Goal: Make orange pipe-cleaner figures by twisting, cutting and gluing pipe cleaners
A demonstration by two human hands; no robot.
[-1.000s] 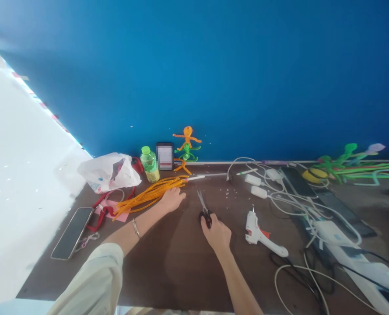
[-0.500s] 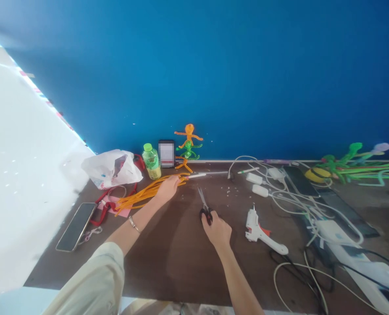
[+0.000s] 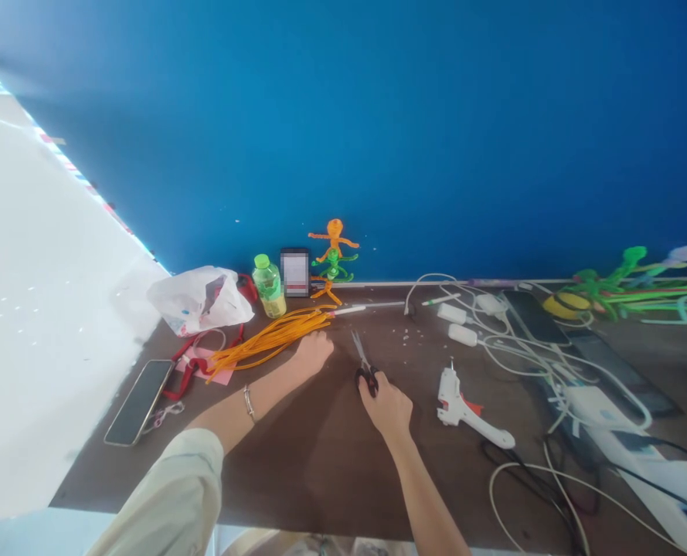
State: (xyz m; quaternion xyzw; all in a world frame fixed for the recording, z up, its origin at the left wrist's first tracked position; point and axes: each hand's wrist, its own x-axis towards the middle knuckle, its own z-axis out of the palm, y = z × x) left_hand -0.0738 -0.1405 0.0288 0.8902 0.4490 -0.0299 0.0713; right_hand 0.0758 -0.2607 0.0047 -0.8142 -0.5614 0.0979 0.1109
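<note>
Right hand (image 3: 390, 405) holds the scissors (image 3: 366, 365), blades (image 3: 358, 346) toward the table (image 3: 320, 479)'s back edge — presumably to keep points outward; left hand (image 3: 315, 351) curled beside orange strands (image 3: 279, 330) near that edge — whether gripping, can't tell.

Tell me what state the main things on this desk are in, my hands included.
Scissors, in the right hand, blades seemingly slightly apart
Left hand, fingers curled, contents unclear
Orange stems, loose bundle, lying down
Bottle, upright, capped
Left-side phone, flat, screen dark
Glue gun, on its side, power unclear
Plastic bag, crumpled
Orange figure, upright near the wall
</note>
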